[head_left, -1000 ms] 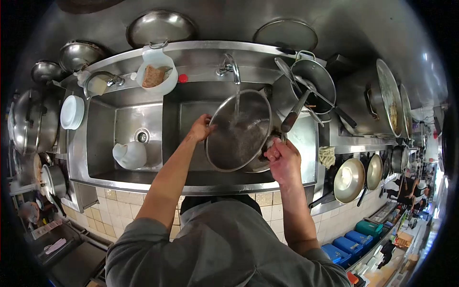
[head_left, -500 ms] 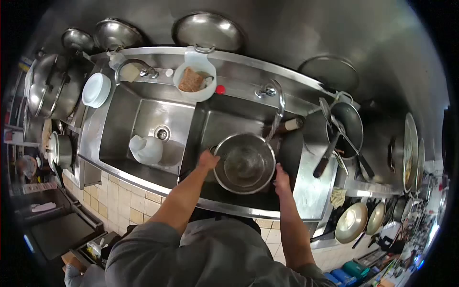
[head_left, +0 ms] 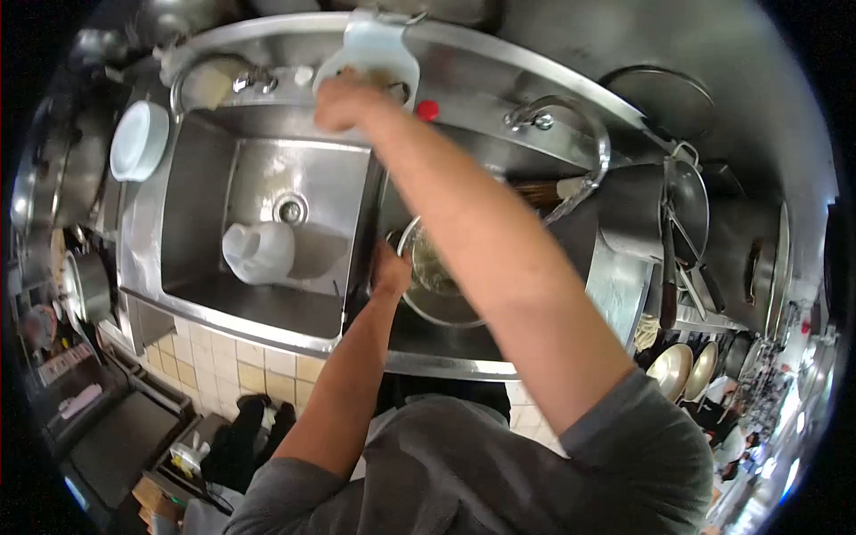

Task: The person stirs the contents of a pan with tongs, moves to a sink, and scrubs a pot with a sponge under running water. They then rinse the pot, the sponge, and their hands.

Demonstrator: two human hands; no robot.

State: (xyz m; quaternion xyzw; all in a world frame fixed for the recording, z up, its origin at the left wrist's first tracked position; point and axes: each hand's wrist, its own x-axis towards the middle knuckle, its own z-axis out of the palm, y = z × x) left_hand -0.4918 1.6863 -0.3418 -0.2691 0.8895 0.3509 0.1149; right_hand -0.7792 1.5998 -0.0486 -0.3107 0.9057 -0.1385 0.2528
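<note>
In the right basin stands a round metal pot [head_left: 432, 306] with water in it, partly covered by my right forearm. My left hand [head_left: 390, 270] is closed on the handle at the pot's left side. My right hand [head_left: 346, 101] reaches across to a cut-open white plastic jug [head_left: 379, 40] on the sink's back ledge, its fingers blurred and partly hidden at the jug's opening. Earlier a brown scrubbing pad showed in that jug; now the hand covers most of it. Water runs from the right faucet [head_left: 597, 143], falling to the right of the pot.
A white plastic jug [head_left: 259, 252] lies in the left basin [head_left: 196, 205]. White containers [head_left: 140, 141] are stacked at its left. A red cap [head_left: 427, 110] sits on the ledge. Right of the sink, a pot [head_left: 637, 209] holds long-handled utensils. A wooden-handled brush [head_left: 539, 192] lies behind the metal pot.
My right hand has left the pot's right side and moved up and left to the cut-open jug. My left hand stays on the pot. The view has shifted.
</note>
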